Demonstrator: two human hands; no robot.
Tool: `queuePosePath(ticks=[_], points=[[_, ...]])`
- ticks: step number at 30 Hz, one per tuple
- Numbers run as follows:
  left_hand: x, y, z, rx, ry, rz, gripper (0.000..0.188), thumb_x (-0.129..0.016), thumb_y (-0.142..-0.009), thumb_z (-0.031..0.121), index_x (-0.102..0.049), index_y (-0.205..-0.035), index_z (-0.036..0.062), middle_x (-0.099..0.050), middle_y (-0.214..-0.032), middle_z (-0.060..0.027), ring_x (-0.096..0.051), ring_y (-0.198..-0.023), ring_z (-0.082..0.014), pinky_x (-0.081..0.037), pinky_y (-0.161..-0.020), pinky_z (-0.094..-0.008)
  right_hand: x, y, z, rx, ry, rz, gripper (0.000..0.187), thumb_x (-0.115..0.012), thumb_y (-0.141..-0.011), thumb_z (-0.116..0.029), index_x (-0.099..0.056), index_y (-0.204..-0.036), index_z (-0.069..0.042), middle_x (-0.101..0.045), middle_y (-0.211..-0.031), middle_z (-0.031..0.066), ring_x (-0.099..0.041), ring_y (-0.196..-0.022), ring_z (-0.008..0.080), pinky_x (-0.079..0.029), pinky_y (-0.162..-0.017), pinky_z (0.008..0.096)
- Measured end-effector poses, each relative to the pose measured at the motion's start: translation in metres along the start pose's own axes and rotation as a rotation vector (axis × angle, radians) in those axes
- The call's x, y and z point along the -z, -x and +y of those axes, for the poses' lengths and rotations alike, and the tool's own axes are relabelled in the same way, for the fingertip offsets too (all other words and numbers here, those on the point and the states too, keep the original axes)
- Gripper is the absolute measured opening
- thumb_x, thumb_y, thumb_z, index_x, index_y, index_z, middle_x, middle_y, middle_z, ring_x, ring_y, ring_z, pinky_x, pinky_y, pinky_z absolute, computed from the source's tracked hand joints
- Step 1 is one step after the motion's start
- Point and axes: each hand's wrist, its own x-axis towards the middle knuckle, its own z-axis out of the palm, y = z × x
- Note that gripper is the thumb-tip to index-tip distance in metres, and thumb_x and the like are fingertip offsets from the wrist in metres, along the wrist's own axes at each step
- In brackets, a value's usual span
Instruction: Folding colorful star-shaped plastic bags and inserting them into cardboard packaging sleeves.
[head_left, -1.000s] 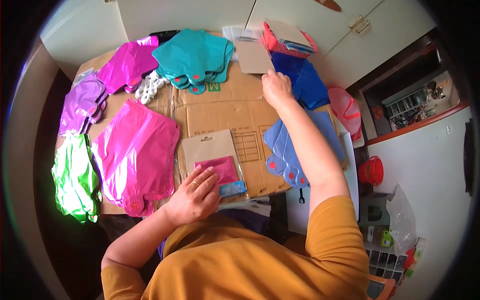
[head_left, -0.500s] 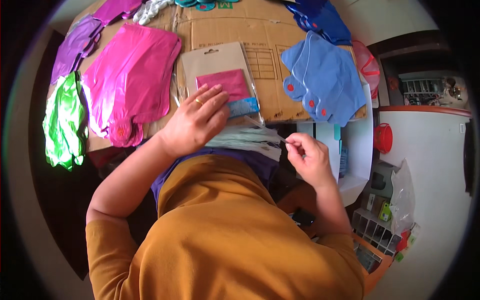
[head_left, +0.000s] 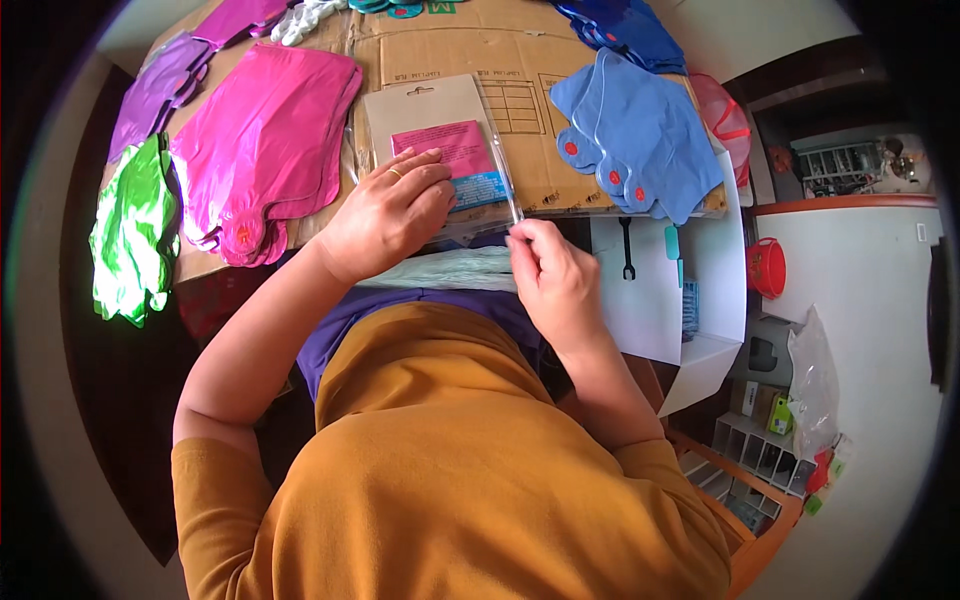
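Note:
A clear packet (head_left: pixel 380 112) with a beige backing card lies on the cardboard. Inside it are a folded pink sheet (head_left: pixel 468 143) and a blue printed strip (head_left: pixel 478 190). My left hand (head_left: pixel 395 212) rests on the packet's lower left, its fingers laid over the pink part and gripping nothing. At the packet's lower right corner, my right hand (head_left: pixel 552 268) pinches a thin whitish straw-like strip (head_left: pixel 515 203), which runs up along the packet's edge. Similar pale strips (head_left: pixel 440 268) lie in a bundle across my lap, partly behind my hands.
Flat foil balloons lie around the cardboard (head_left: pixel 530 185): pink (head_left: pixel 265 140), green (head_left: pixel 133 235), purple (head_left: pixel 160 95), light blue (head_left: pixel 645 140) and dark blue (head_left: pixel 625 35). A white box (head_left: pixel 640 300) stands below its right edge, and a red basket (head_left: pixel 766 268) is farther right.
My right hand has moved left and up, bringing the thin strip from below the packet to its right edge. My left hand stays on the packet. The view has shifted slightly.

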Motion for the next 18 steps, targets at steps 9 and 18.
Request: queuePosePath(ticks=[9,18], points=[[0.005,-0.001,-0.002,0.002,0.044,-0.049,0.031,-0.073,-0.076,0.005,-0.064,-0.106,0.0017,-0.063,-0.109,-0.0136,-0.061,-0.111,-0.0323,-0.051,-0.094,-0.0407,0.018,-0.060,0.000,-0.045,0.122,-0.327,0.018,-0.067,-0.081,-0.007,-0.061,-0.098,-0.004,-0.066,-0.078,0.0150,-0.065,-0.073,0.0306,-0.051,-0.068,0.0395],[0.006,-0.003,-0.011,-0.023,0.102,-0.059,0.032,-0.073,-0.076,0.005,-0.065,-0.107,0.0024,-0.063,-0.110,-0.0136,-0.060,-0.112,-0.0331,-0.051,-0.096,-0.0414,-0.007,-0.062,0.013,-0.090,0.185,-0.112,0.016,-0.069,-0.081,-0.012,-0.058,-0.092,-0.006,-0.066,-0.074,0.0136,-0.065,-0.072,0.0338,-0.051,-0.065,0.0429]])
